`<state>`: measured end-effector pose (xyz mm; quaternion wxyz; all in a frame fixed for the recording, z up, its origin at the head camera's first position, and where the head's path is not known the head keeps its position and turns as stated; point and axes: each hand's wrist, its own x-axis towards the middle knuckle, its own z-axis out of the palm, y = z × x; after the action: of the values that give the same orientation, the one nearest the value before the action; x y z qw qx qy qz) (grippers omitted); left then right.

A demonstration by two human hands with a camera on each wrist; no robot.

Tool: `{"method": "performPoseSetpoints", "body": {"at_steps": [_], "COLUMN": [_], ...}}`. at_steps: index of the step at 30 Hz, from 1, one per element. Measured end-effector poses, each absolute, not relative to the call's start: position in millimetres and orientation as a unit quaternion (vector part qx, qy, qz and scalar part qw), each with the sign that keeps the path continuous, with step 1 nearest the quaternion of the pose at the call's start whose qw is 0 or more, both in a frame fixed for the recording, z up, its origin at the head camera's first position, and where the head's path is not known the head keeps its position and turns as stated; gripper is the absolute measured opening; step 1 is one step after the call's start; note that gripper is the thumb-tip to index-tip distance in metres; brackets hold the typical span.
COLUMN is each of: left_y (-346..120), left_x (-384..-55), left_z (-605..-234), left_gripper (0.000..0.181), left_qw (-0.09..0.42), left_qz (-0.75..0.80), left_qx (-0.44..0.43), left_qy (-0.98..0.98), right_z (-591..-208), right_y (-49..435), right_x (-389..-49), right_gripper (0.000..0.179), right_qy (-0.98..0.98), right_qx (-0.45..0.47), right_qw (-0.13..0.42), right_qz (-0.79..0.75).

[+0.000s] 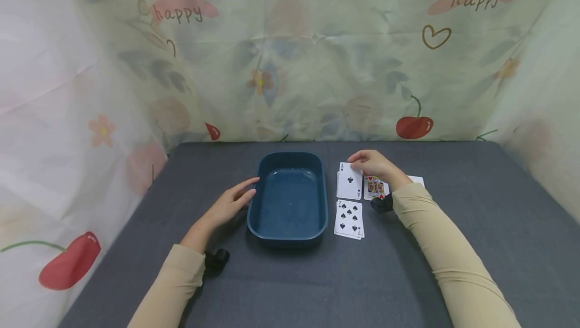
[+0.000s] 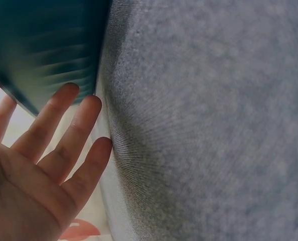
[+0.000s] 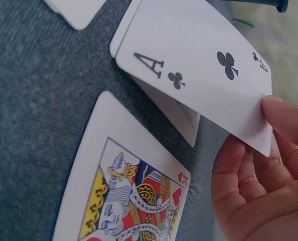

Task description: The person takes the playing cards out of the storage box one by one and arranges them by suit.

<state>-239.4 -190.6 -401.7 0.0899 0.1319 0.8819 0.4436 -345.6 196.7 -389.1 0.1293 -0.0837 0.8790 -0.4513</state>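
My right hand pinches one corner of the ace of clubs between thumb and fingers. That corner is lifted, and part of another card shows beneath it in the right wrist view. Beside it lies a king of hearts, partly under my right hand in the head view. Nearer me are overlapping cards topped by a seven of spades. My left hand has its fingers stretched out at the left side of a dark blue tray. The left wrist view shows the fingertips close against the tray's outer wall.
The tray stands left of the cards on a dark grey cloth-covered table. Another white card peeks out behind my right wrist. A printed curtain hangs along the table's back and sides.
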Motion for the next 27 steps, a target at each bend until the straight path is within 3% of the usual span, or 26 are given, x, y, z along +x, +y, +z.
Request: {"method": "performPoseSetpoints", "body": {"at_steps": [27], "left_y": [-190], "left_x": [-239], "left_z": [-400], "left_gripper": [0.050], "left_qw": [0.091], "left_qz": [0.442], "left_qx": [0.128], "left_qy": [0.883], "right_z": [-403], "right_y": [192], "right_x": [-353], "right_gripper": [0.032], "right_qy": [0.906], "right_qx": [-0.097], "right_qw": [0.104], "right_qz": [-0.400]}}
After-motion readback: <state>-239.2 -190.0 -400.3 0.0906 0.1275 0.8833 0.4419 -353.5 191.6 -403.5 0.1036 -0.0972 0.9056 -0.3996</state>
